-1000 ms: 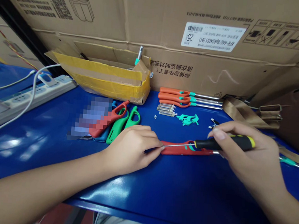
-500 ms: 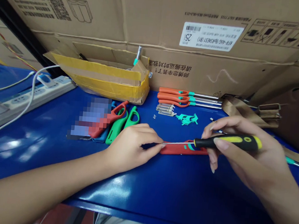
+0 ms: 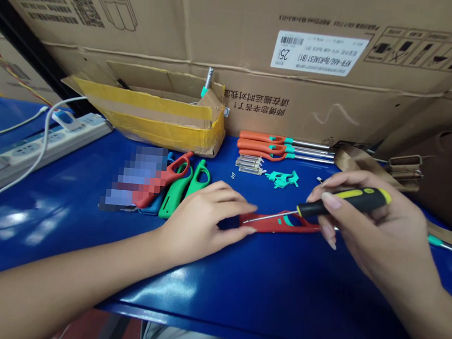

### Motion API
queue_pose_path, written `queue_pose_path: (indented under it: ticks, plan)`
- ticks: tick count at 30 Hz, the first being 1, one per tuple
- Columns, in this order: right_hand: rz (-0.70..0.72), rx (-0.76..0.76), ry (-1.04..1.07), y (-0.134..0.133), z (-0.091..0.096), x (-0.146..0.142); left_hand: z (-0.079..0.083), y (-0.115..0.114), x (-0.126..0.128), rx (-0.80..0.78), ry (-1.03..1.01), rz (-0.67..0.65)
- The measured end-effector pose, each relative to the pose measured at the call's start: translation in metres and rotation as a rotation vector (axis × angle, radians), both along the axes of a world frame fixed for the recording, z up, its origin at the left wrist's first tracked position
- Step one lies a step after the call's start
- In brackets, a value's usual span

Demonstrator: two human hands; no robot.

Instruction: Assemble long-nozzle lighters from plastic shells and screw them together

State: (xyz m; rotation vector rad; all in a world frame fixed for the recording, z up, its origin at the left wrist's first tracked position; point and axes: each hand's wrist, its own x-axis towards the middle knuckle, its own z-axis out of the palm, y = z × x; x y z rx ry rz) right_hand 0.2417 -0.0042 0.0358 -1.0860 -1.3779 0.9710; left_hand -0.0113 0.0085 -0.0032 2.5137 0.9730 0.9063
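A red long-nosed lighter (image 3: 266, 224) with a teal trigger lies on the blue table. My left hand (image 3: 201, 220) is closed on the lighter's left end, thumb on the near side and fingers on the far side. My right hand (image 3: 375, 230) grips a black-and-yellow screwdriver (image 3: 349, 202) by its handle, slanting down to the left. The screwdriver's tip is at the lighter's left end, between my left thumb and fingers; whether a screw sits there I cannot tell. My right fingers hide the lighter's right end.
Orange lighters (image 3: 262, 146), clear parts (image 3: 249, 164) and teal triggers (image 3: 282, 179) lie beyond my hands. Green casings (image 3: 174, 196) and a red casing (image 3: 157, 184) lie left. A yellow-taped carton (image 3: 146, 123) stands behind, a power strip (image 3: 54, 138) at far left.
My left fingers have spread slightly from the screwdriver's tip. My right hand has tilted the screwdriver more steeply, and more of the lighter's left end shows.
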Motion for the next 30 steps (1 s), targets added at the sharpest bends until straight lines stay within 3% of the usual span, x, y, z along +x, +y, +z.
queue_pose_path:
  ticks: [3, 10, 13, 19, 25, 30]
  plan:
    - [-0.073, 0.036, 0.109, 0.005, 0.003, 0.004, -0.003, 0.002, -0.001, -0.034, 0.114, 0.006]
    - [-0.172, 0.072, 0.244, 0.014, 0.013, 0.007, -0.002, -0.002, 0.001, -0.086, 0.287, -0.175]
    - [-0.158, 0.078, 0.247, 0.014, 0.011, 0.007, 0.003, -0.003, 0.004, -0.094, 0.307, -0.179]
    - [-0.143, 0.079, 0.284, 0.014, 0.009, 0.009, 0.008, -0.001, 0.003, -0.034, 0.256, -0.052]
    - [-0.038, 0.094, 0.276, 0.012, 0.009, 0.008, 0.008, -0.013, 0.007, -0.118, 0.243, -0.131]
    - [0.055, 0.229, 0.102, -0.003, 0.003, 0.005, 0.001, -0.015, 0.008, -0.147, 0.286, -0.169]
